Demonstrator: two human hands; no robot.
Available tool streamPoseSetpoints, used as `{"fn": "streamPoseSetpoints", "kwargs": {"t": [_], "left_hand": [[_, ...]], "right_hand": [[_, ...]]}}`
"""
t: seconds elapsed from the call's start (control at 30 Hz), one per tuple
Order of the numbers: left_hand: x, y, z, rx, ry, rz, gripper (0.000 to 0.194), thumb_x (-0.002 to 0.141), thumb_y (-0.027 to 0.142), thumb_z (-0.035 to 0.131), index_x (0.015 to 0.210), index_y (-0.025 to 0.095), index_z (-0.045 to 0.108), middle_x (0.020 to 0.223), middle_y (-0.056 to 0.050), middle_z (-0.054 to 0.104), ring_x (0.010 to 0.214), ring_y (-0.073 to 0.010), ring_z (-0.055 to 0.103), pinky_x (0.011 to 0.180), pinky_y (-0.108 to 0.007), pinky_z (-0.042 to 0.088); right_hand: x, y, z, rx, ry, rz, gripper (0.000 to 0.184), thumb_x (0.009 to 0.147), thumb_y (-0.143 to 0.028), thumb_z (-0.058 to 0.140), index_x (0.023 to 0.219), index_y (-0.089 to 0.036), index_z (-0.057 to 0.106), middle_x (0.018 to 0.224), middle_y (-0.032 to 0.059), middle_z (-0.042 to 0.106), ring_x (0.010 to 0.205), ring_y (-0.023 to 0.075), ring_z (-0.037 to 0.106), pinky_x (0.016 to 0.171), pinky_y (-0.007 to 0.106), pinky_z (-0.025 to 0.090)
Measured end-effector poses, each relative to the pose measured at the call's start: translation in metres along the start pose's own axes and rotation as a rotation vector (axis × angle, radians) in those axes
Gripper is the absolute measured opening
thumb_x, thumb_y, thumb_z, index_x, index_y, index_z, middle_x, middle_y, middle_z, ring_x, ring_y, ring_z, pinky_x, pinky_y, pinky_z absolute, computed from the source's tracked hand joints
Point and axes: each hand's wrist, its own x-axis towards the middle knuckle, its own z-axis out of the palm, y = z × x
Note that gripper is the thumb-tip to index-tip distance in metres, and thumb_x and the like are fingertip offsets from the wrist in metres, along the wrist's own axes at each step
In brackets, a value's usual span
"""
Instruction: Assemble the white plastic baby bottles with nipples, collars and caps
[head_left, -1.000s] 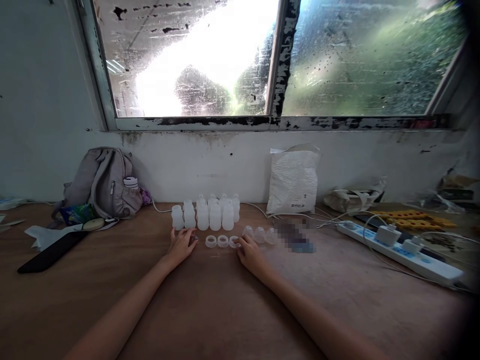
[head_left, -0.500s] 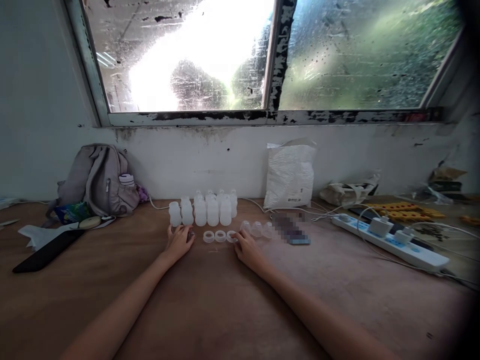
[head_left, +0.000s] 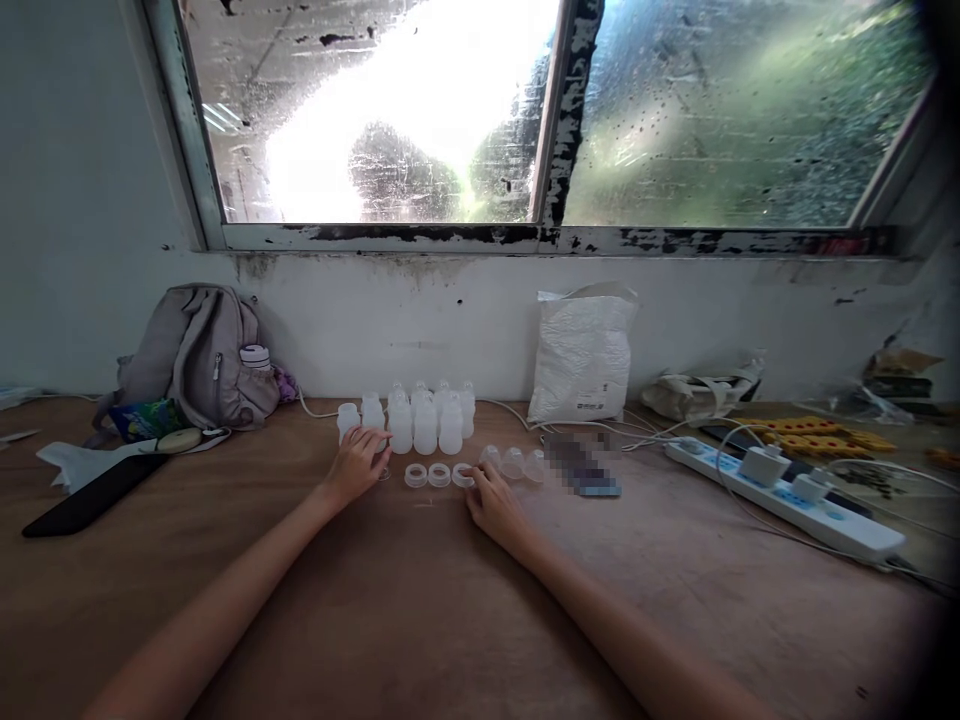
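Observation:
My left hand is raised with its fingers stretched out, in front of two open-topped, frosted white bottles at the left end of the group. Below its fingertips a small clear round piece lies on the table, partly hidden. Beside it three translucent rings lie in a row. At the right end of that row, my right hand rests on the table, its loosely extended fingertips touching the last ring. Several frosted bottles with teat tops stand behind the rings. Three clear dome caps sit beyond my right hand.
A phone, partly pixelated, lies right of the caps. Farther right are a white power strip with cables and yellow parts. A white packet leans on the wall. At left are a backpack and a black flat case.
My left hand has lifted from the table and its fingers have straightened, uncovering part of the small round piece. My right hand stays at the last ring.

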Motion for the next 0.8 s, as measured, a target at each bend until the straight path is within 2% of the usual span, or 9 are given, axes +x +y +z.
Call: {"fn": "streamPoseSetpoints", "kwargs": {"t": [0.07,0.1,0.2,0.23,0.27,0.37,0.53,0.8], "left_hand": [[0.024,-0.005,-0.011,-0.036,-0.023,0.086,0.03,0.083,0.028,0.031,0.103,0.018,0.052,0.104,-0.008,0.056,0.105,-0.0214,0.045,0.095,-0.036,0.028],[0.039,-0.009,-0.016,-0.048,-0.005,0.08,0.03,0.084,0.028,0.031,0.102,0.017,0.053,0.103,-0.008,0.056,0.104,-0.0213,0.045,0.094,-0.036,0.03],[0.087,-0.023,-0.024,-0.105,0.034,-0.094,0.031,0.084,0.029,0.032,0.102,0.014,0.053,0.104,-0.008,0.056,0.102,-0.02,0.047,0.092,-0.033,0.032],[0.102,-0.028,-0.024,-0.132,-0.017,-0.185,0.031,0.083,0.03,0.033,0.102,0.014,0.053,0.104,-0.008,0.057,0.1,-0.0189,0.048,0.09,-0.032,0.034],[0.116,-0.033,-0.022,-0.139,-0.048,-0.218,0.032,0.082,0.031,0.036,0.101,0.013,0.054,0.103,-0.008,0.058,0.097,-0.019,0.05,0.087,-0.031,0.036],[0.144,-0.044,-0.012,-0.158,-0.15,-0.259,0.036,0.075,0.039,0.047,0.093,0.011,0.06,0.094,-0.01,0.063,0.089,-0.0204,0.055,0.08,-0.029,0.04],[0.157,-0.052,0.007,-0.194,-0.263,-0.311,0.043,0.063,0.046,0.059,0.087,0.011,0.064,0.09,-0.011,0.065,0.084,-0.0227,0.058,0.073,-0.028,0.043],[0.158,-0.052,0.013,-0.226,-0.283,-0.385,0.032,0.066,0.04,0.056,0.083,0.015,0.066,0.088,-0.008,0.066,0.085,-0.0219,0.058,0.072,-0.026,0.044]], "right_hand": [[0.0,0.0,0.0,0.039,0.01,0.018,0.025,0.074,-0.011,0.041,0.096,-0.017,0.051,0.094,0.007,0.05,0.082,0.0164,0.051,0.075,0.029,0.042],[0.0,0.001,-0.001,0.066,0.019,0.035,0.024,0.074,-0.011,0.041,0.095,-0.017,0.051,0.092,0.0069,0.05,0.079,0.0161,0.052,0.073,0.028,0.043],[0.001,0.002,-0.002,0.134,0.048,0.091,0.02,0.075,-0.013,0.041,0.09,-0.017,0.052,0.087,0.0065,0.051,0.071,0.0154,0.052,0.068,0.028,0.044],[0.001,0.002,-0.002,0.148,0.057,0.103,0.018,0.075,-0.014,0.04,0.088,-0.017,0.053,0.086,0.0063,0.052,0.07,0.0155,0.052,0.067,0.028,0.044],[0.002,0.002,-0.003,0.159,0.065,0.11,0.018,0.075,-0.014,0.04,0.087,-0.017,0.053,0.084,0.0062,0.052,0.069,0.0156,0.052,0.066,0.029,0.044],[0.002,0.003,-0.003,0.187,0.082,0.114,0.017,0.075,-0.015,0.04,0.084,-0.017,0.053,0.083,0.0059,0.052,0.068,0.0155,0.052,0.066,0.029,0.044],[0.002,0.005,-0.002,0.216,0.089,0.123,0.016,0.074,-0.014,0.04,0.083,-0.017,0.053,0.081,0.0059,0.052,0.065,0.0151,0.052,0.063,0.029,0.044],[0.002,0.006,-0.002,0.22,0.094,0.122,0.016,0.073,-0.013,0.04,0.08,-0.017,0.054,0.079,0.0051,0.052,0.065,0.0147,0.052,0.062,0.028,0.044]]}}
